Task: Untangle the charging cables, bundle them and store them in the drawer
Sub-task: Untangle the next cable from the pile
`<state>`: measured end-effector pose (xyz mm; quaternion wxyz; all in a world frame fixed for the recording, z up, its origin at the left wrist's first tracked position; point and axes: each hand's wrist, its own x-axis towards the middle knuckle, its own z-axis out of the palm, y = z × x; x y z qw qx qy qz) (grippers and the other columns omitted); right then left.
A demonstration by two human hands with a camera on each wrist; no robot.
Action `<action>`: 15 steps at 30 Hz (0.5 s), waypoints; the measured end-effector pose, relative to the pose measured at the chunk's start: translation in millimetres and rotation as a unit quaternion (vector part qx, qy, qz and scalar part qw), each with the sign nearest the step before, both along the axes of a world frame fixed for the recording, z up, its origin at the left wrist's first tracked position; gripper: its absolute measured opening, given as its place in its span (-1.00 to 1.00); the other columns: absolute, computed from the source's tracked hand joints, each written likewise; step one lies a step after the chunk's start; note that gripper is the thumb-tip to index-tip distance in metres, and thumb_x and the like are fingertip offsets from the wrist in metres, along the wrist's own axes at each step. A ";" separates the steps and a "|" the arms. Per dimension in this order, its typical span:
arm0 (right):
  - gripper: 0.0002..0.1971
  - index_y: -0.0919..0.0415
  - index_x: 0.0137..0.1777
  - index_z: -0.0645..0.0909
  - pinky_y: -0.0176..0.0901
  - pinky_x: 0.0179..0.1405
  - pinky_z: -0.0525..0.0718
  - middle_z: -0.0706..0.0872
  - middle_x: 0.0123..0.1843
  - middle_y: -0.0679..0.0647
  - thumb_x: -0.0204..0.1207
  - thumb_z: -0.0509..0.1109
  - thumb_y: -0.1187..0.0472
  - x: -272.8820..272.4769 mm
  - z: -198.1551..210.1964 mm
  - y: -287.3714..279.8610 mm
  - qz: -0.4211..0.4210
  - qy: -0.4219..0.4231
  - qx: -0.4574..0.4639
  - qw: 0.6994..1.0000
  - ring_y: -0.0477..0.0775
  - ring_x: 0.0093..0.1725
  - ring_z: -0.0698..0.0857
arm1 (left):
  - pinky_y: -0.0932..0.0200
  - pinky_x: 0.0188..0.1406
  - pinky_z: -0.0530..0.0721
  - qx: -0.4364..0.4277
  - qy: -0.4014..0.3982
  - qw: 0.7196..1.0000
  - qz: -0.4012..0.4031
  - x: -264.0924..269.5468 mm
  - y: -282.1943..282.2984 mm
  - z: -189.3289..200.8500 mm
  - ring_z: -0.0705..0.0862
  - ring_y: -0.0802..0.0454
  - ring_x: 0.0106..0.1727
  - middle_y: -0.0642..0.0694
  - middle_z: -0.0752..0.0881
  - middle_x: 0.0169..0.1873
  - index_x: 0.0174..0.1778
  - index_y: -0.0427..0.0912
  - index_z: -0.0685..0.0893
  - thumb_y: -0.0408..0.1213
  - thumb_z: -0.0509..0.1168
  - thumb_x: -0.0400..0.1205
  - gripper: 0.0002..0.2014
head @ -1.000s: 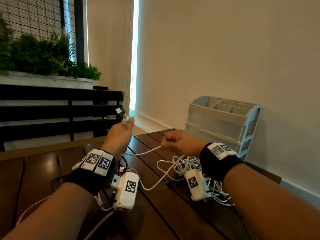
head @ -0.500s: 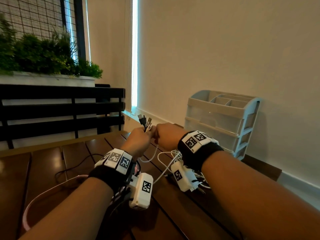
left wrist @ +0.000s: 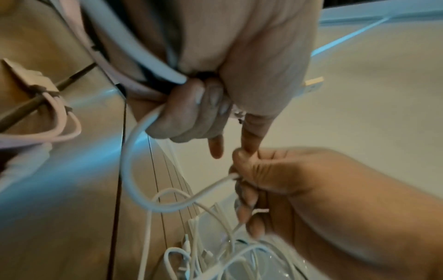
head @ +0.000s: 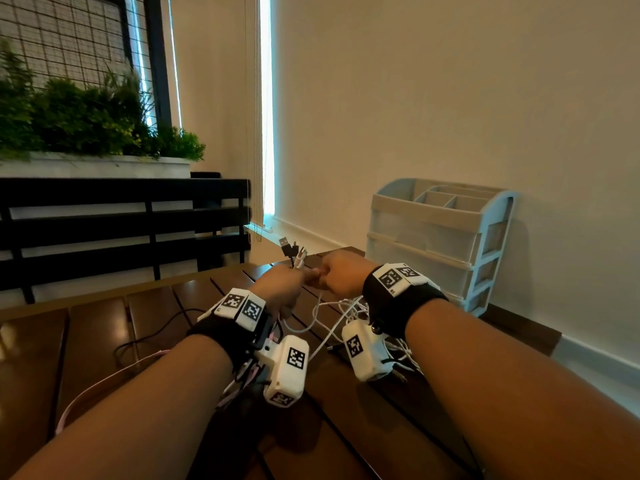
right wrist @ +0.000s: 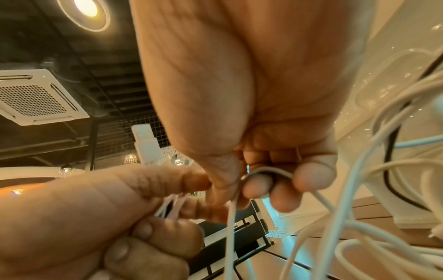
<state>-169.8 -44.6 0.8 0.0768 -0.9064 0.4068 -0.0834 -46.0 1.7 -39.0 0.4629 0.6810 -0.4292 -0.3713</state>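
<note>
My left hand [head: 284, 285] grips a bunch of cable ends above the table; a black USB plug [head: 286, 244] and white plugs stick up from the fist. In the left wrist view its fingers [left wrist: 191, 106] curl round white, pink and black cords. My right hand [head: 341, 275] touches the left one and pinches a white cable [left wrist: 134, 161] that loops between the two hands. The right wrist view shows that cable [right wrist: 230, 227] wrapped over the curled fingers [right wrist: 258, 185]. A tangle of white cables [head: 346, 306] lies on the table under the right wrist.
A pale plastic drawer unit [head: 436, 244] with shut drawers stands against the wall at the back right of the dark slatted table [head: 363, 427]. A pink cable [head: 104, 382] and a black cable [head: 149, 337] trail across the table on the left.
My right hand has moved left to meet the left hand, so the white cable between them now hangs in a short loop. The left hand has come lower and to the right.
</note>
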 end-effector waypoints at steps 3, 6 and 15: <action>-0.77 0.17 -0.16 0.56 -0.21 -0.39 0.41 0.57 -0.27 0.03 0.61 0.35 0.02 -6.6 -3.1 -1.0 0.018 0.003 0.018 1.000 0.03 -0.22 0.55 | 0.31 -0.62 0.14 0.033 0.043 0.999 0.002 10.2 1.7 2.3 0.17 0.12 -0.66 0.00 0.25 -0.62 -0.29 -0.17 0.57 -0.08 0.34 0.57 -0.75; -0.80 0.14 -0.17 0.60 -0.27 -0.39 0.39 0.55 -0.30 -0.05 0.58 0.40 0.03 -11.5 -0.9 3.7 0.059 0.052 0.019 0.997 -0.10 -0.30 0.49 | 0.36 -0.65 0.12 0.029 0.106 0.994 0.025 20.2 1.1 1.5 0.14 0.13 -0.69 0.02 0.24 -0.64 -0.42 -0.09 0.39 -0.06 0.32 0.58 -0.66; -0.71 0.28 0.05 0.69 -0.23 -0.33 0.39 0.56 -0.21 0.04 0.56 0.40 0.04 -8.3 -0.3 12.4 0.099 0.217 -0.052 0.970 0.05 -0.11 0.53 | 0.34 -0.68 0.13 -0.051 0.224 0.972 0.056 36.1 1.9 10.7 0.15 0.13 -0.67 0.01 0.22 -0.59 -0.37 -0.10 0.40 -0.12 0.34 0.64 -0.68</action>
